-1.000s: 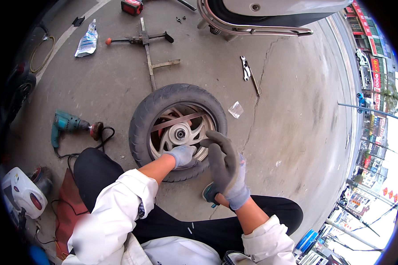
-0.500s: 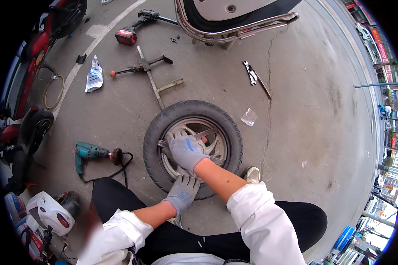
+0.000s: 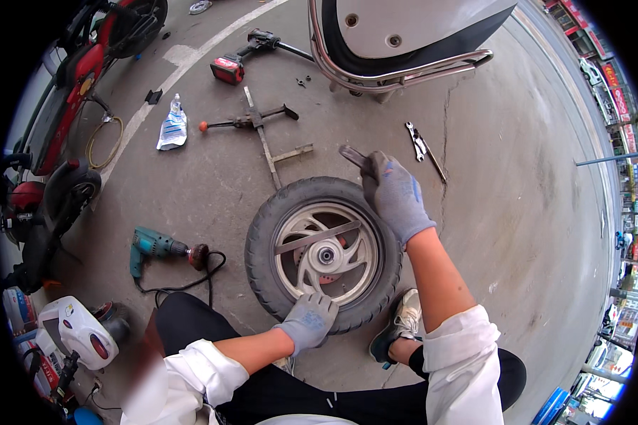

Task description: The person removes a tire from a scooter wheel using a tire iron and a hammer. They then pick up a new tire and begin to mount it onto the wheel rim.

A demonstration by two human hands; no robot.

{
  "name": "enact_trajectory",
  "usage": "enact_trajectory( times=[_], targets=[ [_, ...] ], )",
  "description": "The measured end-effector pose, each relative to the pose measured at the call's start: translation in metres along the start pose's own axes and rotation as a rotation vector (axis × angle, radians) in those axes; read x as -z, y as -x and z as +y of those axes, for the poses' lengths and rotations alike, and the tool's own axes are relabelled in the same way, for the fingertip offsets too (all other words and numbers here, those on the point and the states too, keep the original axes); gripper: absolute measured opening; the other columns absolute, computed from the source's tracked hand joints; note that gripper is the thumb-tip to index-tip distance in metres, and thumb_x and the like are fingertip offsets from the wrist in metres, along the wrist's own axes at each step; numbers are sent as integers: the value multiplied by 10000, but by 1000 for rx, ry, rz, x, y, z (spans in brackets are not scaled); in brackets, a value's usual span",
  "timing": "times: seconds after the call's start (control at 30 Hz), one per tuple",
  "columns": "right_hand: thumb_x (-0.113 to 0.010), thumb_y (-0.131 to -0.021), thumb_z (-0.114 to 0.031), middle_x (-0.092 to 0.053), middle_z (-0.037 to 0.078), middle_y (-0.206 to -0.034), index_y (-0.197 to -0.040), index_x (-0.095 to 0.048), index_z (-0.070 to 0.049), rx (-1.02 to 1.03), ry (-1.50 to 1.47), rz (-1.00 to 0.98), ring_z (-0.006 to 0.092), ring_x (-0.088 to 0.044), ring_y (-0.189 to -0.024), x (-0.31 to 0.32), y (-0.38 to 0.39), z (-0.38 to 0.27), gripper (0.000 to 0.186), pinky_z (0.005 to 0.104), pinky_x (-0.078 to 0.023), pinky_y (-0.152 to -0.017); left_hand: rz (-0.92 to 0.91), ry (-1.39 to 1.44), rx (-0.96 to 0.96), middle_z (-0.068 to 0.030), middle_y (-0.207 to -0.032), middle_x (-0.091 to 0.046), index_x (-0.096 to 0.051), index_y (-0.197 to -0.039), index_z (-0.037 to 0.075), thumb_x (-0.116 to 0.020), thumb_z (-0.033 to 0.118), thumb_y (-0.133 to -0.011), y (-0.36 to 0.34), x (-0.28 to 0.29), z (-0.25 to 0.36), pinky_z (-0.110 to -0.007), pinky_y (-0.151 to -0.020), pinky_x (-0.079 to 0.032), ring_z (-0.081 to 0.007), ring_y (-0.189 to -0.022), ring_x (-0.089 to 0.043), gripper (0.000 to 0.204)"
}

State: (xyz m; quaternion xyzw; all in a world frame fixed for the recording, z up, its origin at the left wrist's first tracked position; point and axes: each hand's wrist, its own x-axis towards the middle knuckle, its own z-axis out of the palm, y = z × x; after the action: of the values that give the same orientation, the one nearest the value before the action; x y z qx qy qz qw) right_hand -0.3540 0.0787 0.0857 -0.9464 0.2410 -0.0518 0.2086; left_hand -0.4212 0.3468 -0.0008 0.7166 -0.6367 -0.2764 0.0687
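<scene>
A scooter wheel with black tyre and pale spoked rim lies flat before me, a flat metal bar across the rim. My left hand, in a grey glove, grips the tyre at the near side, fingers bent over toward the rim. My right hand, also gloved, is closed on a dark metal lever, raised over the wheel's upper right edge.
Left are a teal corded drill, red scooter and white bag. Beyond the wheel lie a metal frame tool, red-black power tool, spanners and another scooter's tail. A street runs along the right.
My right hand has lifted off the wheel's middle, moving up and right with the lever. My left hand stays on the near side of the tyre.
</scene>
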Motion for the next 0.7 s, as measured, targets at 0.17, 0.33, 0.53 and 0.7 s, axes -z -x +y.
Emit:
enact_trajectory(
  times=[0.17, 0.33, 0.53, 0.7],
  targets=[
    [-648, -883, -196, -676, 205, -1123, -1221, -601, -27, -98, 322, -203, 392, -629, -1071, -26, 64, 157, 380, 481, -484, -950, -26, 157, 1, -184, -1050, -632, -592, -1065, -1, -814, 403, -688, -17, 25, 10, -421, -847, -483, -333, -970, -623, 596],
    [-550, -873, -129, -605, 144, -1281, -1288, -592, -63, 483, 198, -396, 314, -578, -1169, -91, 51, 39, 423, 433, -442, -1015, -58, 263, 41, -214, -1038, -650, -578, -1074, -22, -808, 463, -707, -26, 30, 24, -439, -875, -497, -371, -968, -643, 650],
    [-608, -873, -203, -716, 165, -1104, -1208, -642, -91, 370, 409, -973, 327, -689, -1046, -97, 12, 13, 355, 459, -519, -900, -148, 286, 78, -227, -1060, -646, -564, -1084, -38, -804, 447, -722, -28, 52, 28, -444, -886, -505, -377, -1025, -640, 651],
    [-576, -861, -231, -700, 241, -1079, -1117, -663, -20, 374, 215, -1006, 372, -685, -1024, -34, 6, 17, 344, 463, -522, -880, -141, 248, 107, -241, -1065, -646, -569, -1094, -24, -790, 497, -744, -37, 79, 35, -450, -909, -493, -390, -1029, -638, 665]
  ],
)
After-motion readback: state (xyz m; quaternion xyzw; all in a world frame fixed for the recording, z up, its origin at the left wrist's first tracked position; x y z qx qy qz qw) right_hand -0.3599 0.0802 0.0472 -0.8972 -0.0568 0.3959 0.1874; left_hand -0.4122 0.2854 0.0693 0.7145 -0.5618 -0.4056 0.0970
